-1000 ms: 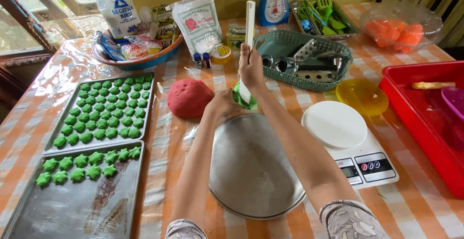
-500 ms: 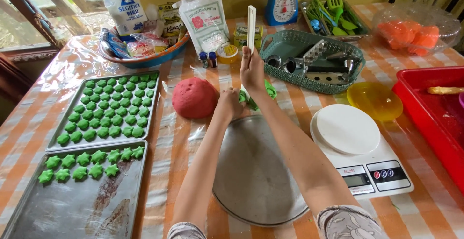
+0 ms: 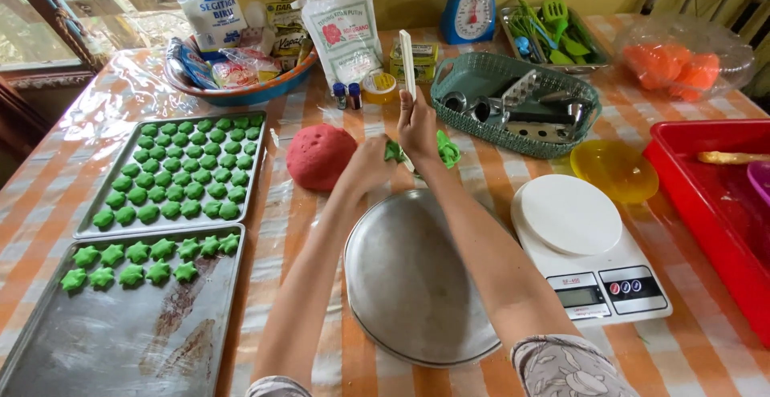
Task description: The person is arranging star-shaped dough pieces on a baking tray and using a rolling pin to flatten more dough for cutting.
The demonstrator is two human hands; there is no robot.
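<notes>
While your right hand (image 3: pixel 419 124) grips the white flat stick (image 3: pixel 407 64) upright, tip pointing away, left hand (image 3: pixel 370 163) pinching green dough (image 3: pixel 446 150).

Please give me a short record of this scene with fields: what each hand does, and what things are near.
right hand: the right hand holds a white stick upright
left hand: the left hand touches the green dough
beside hands: red dough ball, round metal pan
left side: two trays with green cookies
right side: white kitchen scale, yellow bowl, green basket

Green dough (image 3: pixel 446 150), red dough ball (image 3: pixel 321 155) — orange-checked tablecloth (image 3: pixel 56 196).
</notes>
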